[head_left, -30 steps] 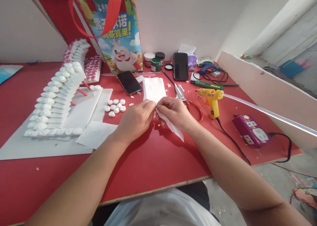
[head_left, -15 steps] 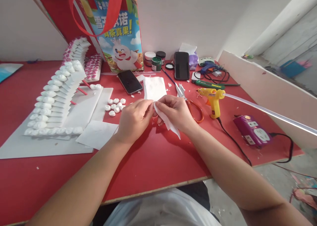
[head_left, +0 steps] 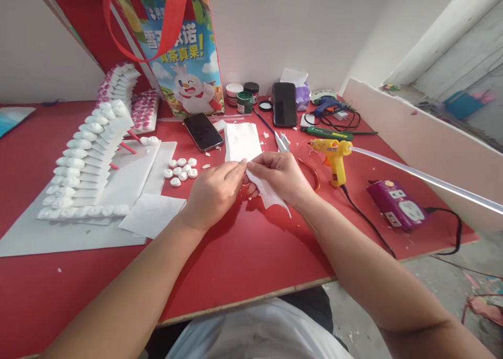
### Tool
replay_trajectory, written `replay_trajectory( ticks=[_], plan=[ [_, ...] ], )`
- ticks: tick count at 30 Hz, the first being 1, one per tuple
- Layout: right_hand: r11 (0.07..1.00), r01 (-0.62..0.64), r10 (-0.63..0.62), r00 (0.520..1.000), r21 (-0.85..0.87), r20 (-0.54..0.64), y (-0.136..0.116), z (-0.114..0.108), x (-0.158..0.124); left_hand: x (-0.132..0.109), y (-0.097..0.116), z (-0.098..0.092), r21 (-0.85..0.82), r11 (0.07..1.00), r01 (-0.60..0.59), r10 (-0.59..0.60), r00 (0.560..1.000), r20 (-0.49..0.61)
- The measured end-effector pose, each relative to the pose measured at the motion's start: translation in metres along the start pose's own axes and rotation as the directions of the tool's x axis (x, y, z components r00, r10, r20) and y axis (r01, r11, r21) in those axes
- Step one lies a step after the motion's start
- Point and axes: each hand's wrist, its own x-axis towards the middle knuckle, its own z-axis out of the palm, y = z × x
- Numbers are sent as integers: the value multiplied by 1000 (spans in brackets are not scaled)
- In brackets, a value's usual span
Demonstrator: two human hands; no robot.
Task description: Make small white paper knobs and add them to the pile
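Note:
Over the red table, a strip of thin white paper [head_left: 269,193] is pinched between my two hands. My left hand [head_left: 217,192] has its fingers closed at the strip's upper end; the fingertips meet those of the other hand. My right hand [head_left: 280,177] grips the same end, and the loose tail hangs down below its palm. Just behind my fingers lies a stack of white paper sheets [head_left: 242,140]. Scissors [head_left: 309,173] with orange handles sit partly hidden behind my right hand. Several small white paper rosettes [head_left: 177,172] are grouped left of my left hand.
A tiered white piece with rosettes [head_left: 84,154] stands on white boards at left. On the right are a yellow glue gun [head_left: 335,157] with a long glue stick and a purple power strip [head_left: 396,204]. Phones [head_left: 203,131], paint jars [head_left: 244,102] and a gift bag [head_left: 184,65] stand behind.
The strip's hanging tail has shifted and spread slightly under my right hand. My right hand now covers more of the scissors. The whole view has moved a little.

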Motion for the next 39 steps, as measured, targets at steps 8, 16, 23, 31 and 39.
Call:
replay_trajectory(
  ticks=[8, 16, 23, 31, 39],
  plan=[
    [999, 54, -54, 998, 7, -12, 1, 2, -1, 5, 9, -2, -439, 844, 307, -337, 942, 11],
    [985, 141, -137, 989, -99, 49, -2, 4, -3, 9, 5, -9, -703, 525, 480, -513, 837, 188],
    [989, 124, -120, 991, -84, 61, -2, 1, -4, 10, 5, -10, -678, 570, 465, -496, 852, 167],
    [886, -301, 239, 948, 353, 210, -5, -1, 5, 10, 6, -9, -597, 612, 519, -565, 815, 129],
    [819, -366, 235, 916, 441, 325, -3, -9, 6, 11, 6, -11, -659, 499, 562, -583, 781, 224]
  ],
)
